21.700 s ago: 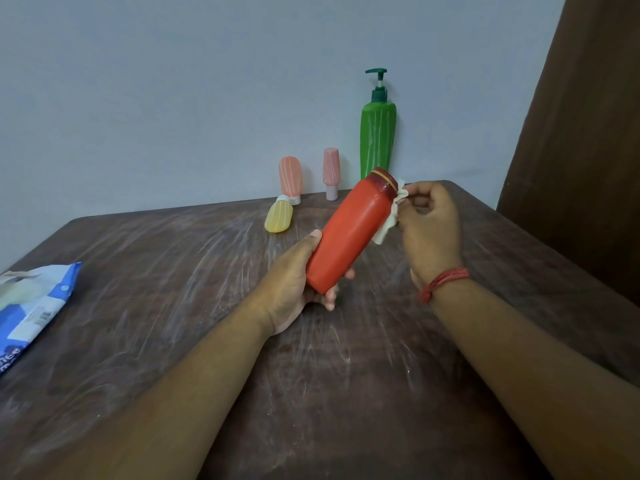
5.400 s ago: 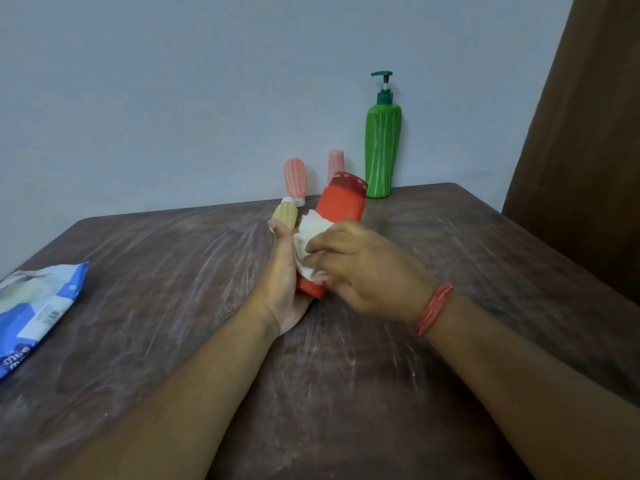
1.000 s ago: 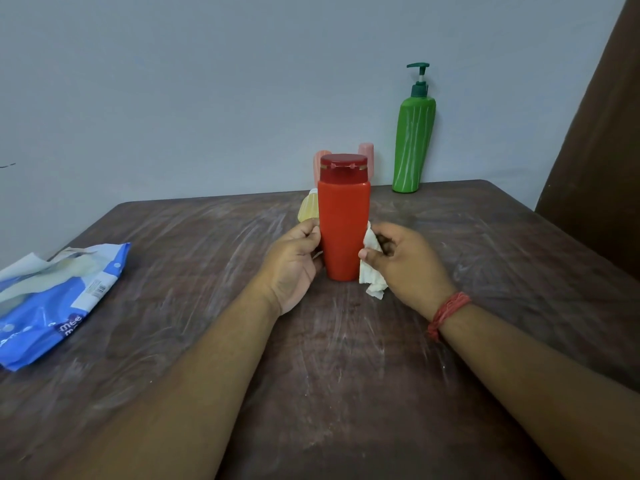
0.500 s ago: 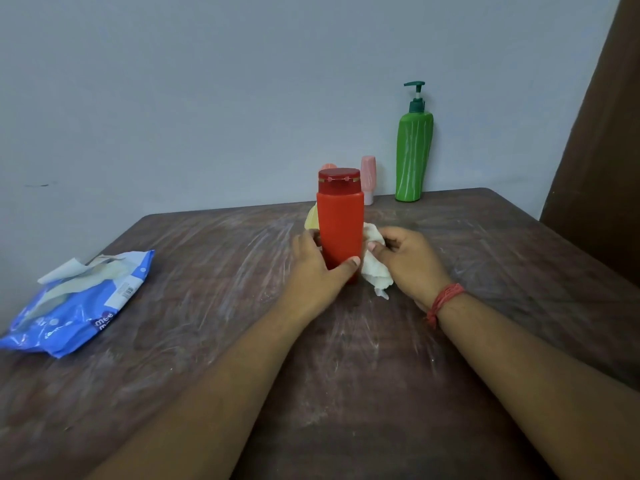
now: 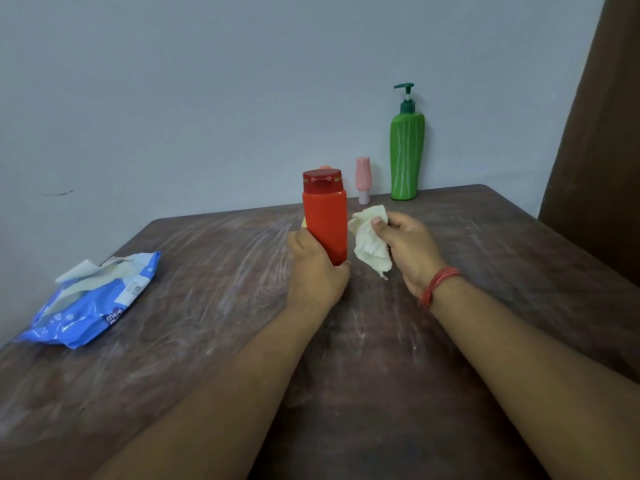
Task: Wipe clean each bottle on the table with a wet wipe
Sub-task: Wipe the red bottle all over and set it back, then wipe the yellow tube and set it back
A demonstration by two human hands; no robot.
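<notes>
A red bottle with a dark red cap stands upright at the table's middle, and my left hand wraps around its lower part. Just to its right, my right hand pinches a crumpled white wet wipe, held a little apart from the bottle. At the back by the wall stand a tall green pump bottle and a small pink bottle. A yellow bottle and another pink one are mostly hidden behind the red bottle.
A blue wet-wipe pack with its flap open lies at the left of the streaked brown table. A dark brown panel rises at the right edge. The pale wall runs close behind the table.
My right hand has drawn the wipe away from the red bottle's side and lifted it slightly. My left hand keeps its hold low on the upright bottle. The view has shifted right.
</notes>
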